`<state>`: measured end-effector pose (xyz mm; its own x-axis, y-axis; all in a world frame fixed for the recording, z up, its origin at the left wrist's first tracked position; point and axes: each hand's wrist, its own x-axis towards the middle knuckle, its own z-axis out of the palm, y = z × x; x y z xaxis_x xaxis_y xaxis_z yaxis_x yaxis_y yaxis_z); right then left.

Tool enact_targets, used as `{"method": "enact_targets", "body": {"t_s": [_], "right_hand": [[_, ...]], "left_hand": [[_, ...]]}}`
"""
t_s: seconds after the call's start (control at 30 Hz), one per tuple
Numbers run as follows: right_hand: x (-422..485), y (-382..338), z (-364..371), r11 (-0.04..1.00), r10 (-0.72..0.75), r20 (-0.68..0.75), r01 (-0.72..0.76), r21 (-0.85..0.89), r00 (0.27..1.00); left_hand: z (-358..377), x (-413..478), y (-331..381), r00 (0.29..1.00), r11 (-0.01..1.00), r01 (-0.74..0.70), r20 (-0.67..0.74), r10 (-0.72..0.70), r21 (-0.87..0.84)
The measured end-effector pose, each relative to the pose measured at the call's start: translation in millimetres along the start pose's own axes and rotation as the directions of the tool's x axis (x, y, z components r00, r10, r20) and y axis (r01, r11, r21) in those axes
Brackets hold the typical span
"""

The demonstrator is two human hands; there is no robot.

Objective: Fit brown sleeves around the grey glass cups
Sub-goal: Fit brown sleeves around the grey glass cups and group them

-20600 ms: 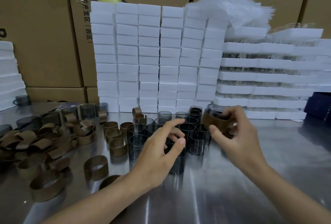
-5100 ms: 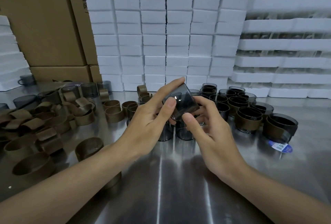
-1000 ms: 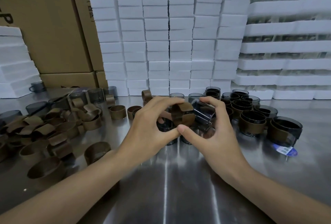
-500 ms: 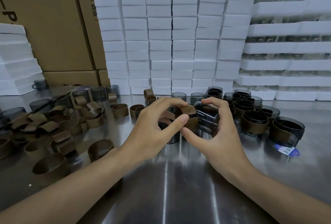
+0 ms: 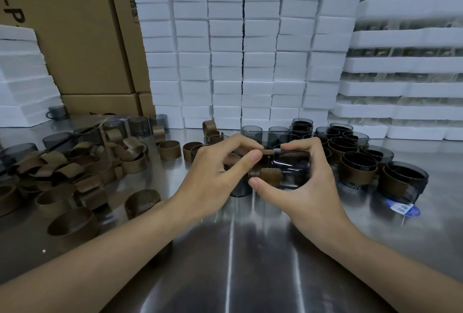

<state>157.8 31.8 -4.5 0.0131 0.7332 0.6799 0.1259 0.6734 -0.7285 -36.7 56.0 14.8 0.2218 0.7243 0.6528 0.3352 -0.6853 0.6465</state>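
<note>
Foam blocks (image 5: 240, 49): white stacks walling the far side, well behind the grey cup (image 5: 292, 170).
Cardboard boxes (image 5: 82, 32): behind and to the left of the grey cup.
Steel table (image 5: 250, 262): below the grey cup.
Loose sleeves (image 5: 62, 170): brown heap well left of the grey cup.
Sleeved cups (image 5: 358, 170): upright cluster just right of the grey cup.
Right hand (image 5: 308, 192): curled round the grey cup, fingers over, thumb under.
Left hand (image 5: 215, 182): I see it pinching the brown sleeve (image 5: 269, 176) at the grey cup's left end.
Grey cup: lying on its side between both hands.
Brown sleeve: around the grey cup's left part; how far on, I cannot tell.
</note>
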Motion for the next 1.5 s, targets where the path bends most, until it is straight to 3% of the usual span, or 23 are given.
{"method": "enact_targets", "body": {"t_s": [0.47, 0.67, 0.97, 1.17, 1.33, 1.5], "right_hand": [[-1.4, -12.6, 2.8, 0.996, -0.093, -0.008, 0.093, -0.009, 0.996], [0.6, -13.8, 3.4, 0.992, -0.128, 0.013, 0.128, -0.02, 0.992], [-3.8, -5.5, -0.4, 0.999, -0.007, 0.135, 0.012, -0.033, 0.991], [0.2, 3.2, -3.2, 0.999, -0.019, 0.206, 0.028, -0.044, 0.978], [0.7, 10.5, -6.5, 0.994, -0.036, 0.27, 0.063, -0.092, 0.962], [1.8, 7.6, -3.9, 0.993, -0.049, 0.208, 0.07, -0.091, 0.977]], "left_hand": [[1.1, 2.2, -5.1, 0.998, 0.996, 0.028, 0.053, -0.023, -0.083], [1.0, 2.4, -5.5, 0.999, 0.999, 0.022, 0.048, -0.02, -0.034], [-1.3, -1.5, -1.2, 0.999, 0.99, 0.021, 0.036, -0.027, 0.141], [-2.0, -6.8, 8.2, 0.979, 0.994, -0.068, 0.198, 0.049, 0.088], [-2.7, -7.1, 8.6, 0.976, 0.994, -0.073, 0.21, 0.055, 0.082], [-2.3, -6.2, 9.3, 0.988, 0.995, -0.058, 0.144, 0.046, 0.078]]}}
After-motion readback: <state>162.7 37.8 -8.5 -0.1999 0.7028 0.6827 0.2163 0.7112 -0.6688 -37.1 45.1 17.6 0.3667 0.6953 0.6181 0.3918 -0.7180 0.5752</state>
